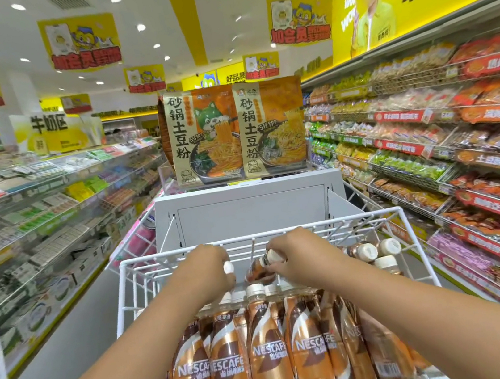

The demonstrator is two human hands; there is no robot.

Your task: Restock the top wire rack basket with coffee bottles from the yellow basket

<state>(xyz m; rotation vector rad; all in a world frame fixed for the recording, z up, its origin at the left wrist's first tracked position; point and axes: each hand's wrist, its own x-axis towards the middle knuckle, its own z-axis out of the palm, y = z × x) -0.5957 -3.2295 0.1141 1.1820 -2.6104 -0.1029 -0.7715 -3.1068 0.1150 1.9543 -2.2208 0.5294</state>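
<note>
While both arms reach over the front row: deep in the white wire basket (120, 306), near its far rim.
Left hand (211, 268): curled round a bottle; only the white cap (228, 267) peeks out past the fingers.
Right hand (294, 259): wrapped round the neck of a tipped bottle (256, 272), cap pointing up and right.
Front row (265, 343): brown and white Nescafe coffee bottles, standing up, packed side by side, right under both arms.
Right back corner: more coffee bottles (368, 251) lying tilted, white caps showing, just beside the right hand.
In the way: the tall front row stands between the body and the hands, so both arms pass over its caps.
Back of basket: bare wire behind the two hands.
Behind the basket: a grey stand (252, 211), touching or just past the far rim, cannot tell which.
On top of the stand: two big orange noodle packs (237, 132), upright, side by side.
Left side: long shelves (36, 221) of boxes and packs, across a grey floor.
Right side: shelves of bagged snacks (449, 140) with red price strips, close to the basket.
Up high: yellow hanging signs (80, 42) and round ceiling lights.
Yellow basket: cannot be seen.
</note>
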